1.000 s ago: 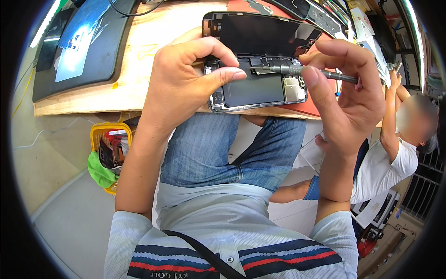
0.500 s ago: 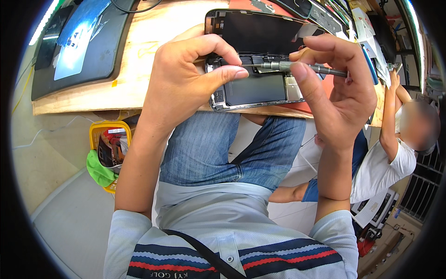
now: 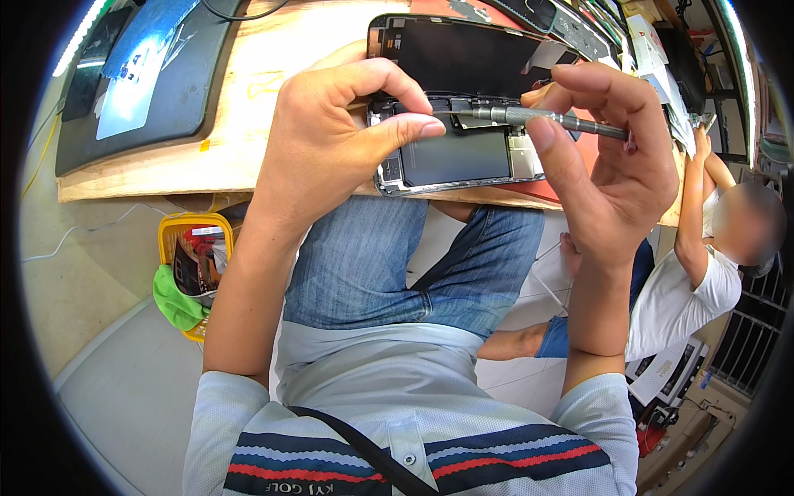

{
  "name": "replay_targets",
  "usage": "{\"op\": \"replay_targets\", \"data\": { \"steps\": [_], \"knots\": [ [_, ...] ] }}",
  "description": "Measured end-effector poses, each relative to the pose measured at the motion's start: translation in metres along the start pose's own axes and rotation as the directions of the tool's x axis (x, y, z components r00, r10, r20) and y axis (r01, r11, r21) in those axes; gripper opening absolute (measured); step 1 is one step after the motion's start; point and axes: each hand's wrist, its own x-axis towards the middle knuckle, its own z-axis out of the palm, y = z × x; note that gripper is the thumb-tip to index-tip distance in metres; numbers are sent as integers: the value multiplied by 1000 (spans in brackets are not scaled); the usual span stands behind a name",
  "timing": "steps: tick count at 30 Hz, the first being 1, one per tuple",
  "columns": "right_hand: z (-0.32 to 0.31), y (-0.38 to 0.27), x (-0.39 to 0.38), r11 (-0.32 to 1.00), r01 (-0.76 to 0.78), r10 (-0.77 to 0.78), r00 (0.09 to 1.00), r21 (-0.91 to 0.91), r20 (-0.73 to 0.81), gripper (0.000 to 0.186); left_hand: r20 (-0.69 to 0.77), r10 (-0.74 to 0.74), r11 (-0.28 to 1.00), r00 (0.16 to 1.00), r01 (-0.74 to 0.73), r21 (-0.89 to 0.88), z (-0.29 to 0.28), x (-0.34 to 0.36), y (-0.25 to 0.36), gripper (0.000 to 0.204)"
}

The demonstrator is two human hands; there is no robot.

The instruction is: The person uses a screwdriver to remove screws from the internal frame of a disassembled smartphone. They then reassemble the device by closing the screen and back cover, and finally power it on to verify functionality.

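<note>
My right hand (image 3: pixel 616 157) grips a slim silver-grey precision screwdriver (image 3: pixel 513 116) between thumb and fingers, its thin shaft pointing left. At the tip, the thumb and forefinger of my left hand (image 3: pixel 331 132) are drawn together in a pinch; anything between them is too small to make out. Beneath both hands lies an opened phone (image 3: pixel 453 159), its battery and inner parts exposed, close to the table's front edge. The phone's dark screen panel (image 3: pixel 463 51) is folded up behind the body. My left fingers cover part of the phone's left end.
A dark laptop-like slab (image 3: pixel 165 107) with a blue sheet lies on the wooden table (image 3: pixel 240 140) at left. Phone parts (image 3: pixel 571 33) crowd the far right. Below the table's left side stands a yellow basket (image 3: pixel 169 236). Another person (image 3: pixel 686 289) sits at right.
My right hand has shifted slightly right with the screwdriver, whose handle end now dips a little lower. My left hand stays nearly in place at the tip.
</note>
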Motion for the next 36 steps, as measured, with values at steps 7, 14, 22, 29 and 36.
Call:
{"op": "replay_targets", "data": {
  "steps": [7,14,22,29,36],
  "knots": [
    [-1,0,0,1000,9,-9,1000,5,-4,39,6,-1,1000,1000,1,4,0,0,1,16],
    [2,-1,-1,1000,-5,5,1000,12,-13,38,8,19,1000,1000,-19,-17,0,0,0,15],
    [2,0,0,1000,-11,11,1000,20,-15,38,5,28,999,1000,-28,-41,1,0,-1,14],
    [3,-1,-1,1000,-2,2,1000,-2,-4,38,12,27,999,1000,-26,-28,0,1,0,14],
    [3,-1,0,1000,7,-7,1000,21,-9,38,12,5,999,1000,-4,-51,0,0,0,14]
  ]
}}
